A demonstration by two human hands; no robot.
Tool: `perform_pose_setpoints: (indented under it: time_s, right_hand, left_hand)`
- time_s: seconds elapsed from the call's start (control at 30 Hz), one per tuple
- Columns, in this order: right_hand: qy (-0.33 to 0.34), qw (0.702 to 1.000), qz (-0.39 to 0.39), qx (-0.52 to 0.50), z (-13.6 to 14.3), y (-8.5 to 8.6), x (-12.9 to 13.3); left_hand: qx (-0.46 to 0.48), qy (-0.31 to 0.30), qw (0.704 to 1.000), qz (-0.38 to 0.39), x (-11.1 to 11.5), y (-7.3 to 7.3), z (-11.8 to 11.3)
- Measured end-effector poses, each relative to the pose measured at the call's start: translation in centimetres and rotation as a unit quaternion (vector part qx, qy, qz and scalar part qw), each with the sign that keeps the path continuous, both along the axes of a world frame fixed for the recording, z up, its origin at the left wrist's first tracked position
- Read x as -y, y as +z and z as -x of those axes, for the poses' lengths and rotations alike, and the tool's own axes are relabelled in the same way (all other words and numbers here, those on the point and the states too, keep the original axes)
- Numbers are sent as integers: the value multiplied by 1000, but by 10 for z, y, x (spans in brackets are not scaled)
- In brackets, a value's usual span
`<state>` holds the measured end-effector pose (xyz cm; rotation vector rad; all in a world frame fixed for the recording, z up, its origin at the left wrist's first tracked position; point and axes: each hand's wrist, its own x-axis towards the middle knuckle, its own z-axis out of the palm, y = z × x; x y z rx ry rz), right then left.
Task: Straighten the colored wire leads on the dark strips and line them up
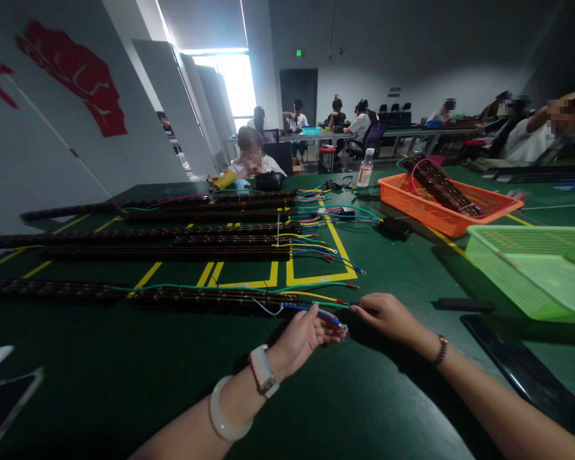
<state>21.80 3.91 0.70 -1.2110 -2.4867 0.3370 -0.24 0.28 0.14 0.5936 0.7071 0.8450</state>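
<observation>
Forearms [186, 428], two: bottom edge of my feed. Blue wire [326, 315], one: just below frame centre, held loosely in my left hand [301, 335], fingers half uncurled. Green wire [333, 305], one: just above it, tip pinched by my right hand [383, 313]. Dark bundle [196, 297], one: left of centre. Orange basket [412, 211], green basket [503, 275]: right side.

Head camera: on the person's head, looking forward and down over the table [100, 377].
Forearms [503, 402]: nearest the lens, entering from the bottom edge and lower right.
Left hand [306, 338] and right hand [383, 313]: close by, a little below mid-frame.
Orange basket [412, 209]: farther off, right of centre.
Back wall [364, 45]: farthest, across the top, beyond the table's far edge.
</observation>
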Motion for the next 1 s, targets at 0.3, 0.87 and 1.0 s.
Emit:
perform_pose_setpoints:
  time_s: [0.3, 0.87, 1.0]
  right_hand:
    - [-31, 992, 63, 106, 8, 0, 3]
    - [-43, 997, 43, -41, 38, 23, 41]
    - [-51, 982, 159, -83, 44, 21, 42]
  left_hand:
    - [37, -9, 999, 33, 2, 3, 4]
    - [-21, 8, 1000, 2, 2, 4, 3]
    - [-12, 9, 1000, -1, 1, 1, 3]
